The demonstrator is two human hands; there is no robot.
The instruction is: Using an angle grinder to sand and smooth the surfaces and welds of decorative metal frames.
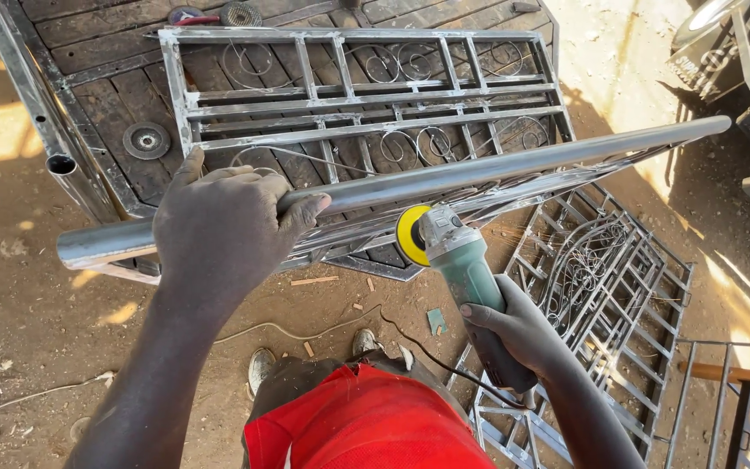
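Observation:
My left hand [223,221] grips a long shiny steel pipe [496,165] that forms the top edge of a metal grille frame stood on its side. My right hand [514,326] holds a green angle grinder [466,265] by its body. The grinder's yellow disc [410,234] sits against the frame just under the pipe, right of my left hand. A black cord [431,352] runs from the grinder down past my red shorts [366,426].
A finished scrollwork grille [366,95] lies flat on a dark wooden platform [97,95] behind. More grilles [609,287] lie on the dirt at right. Loose grinding discs [146,140] rest on the platform. A metal stand [731,408] is at the lower right.

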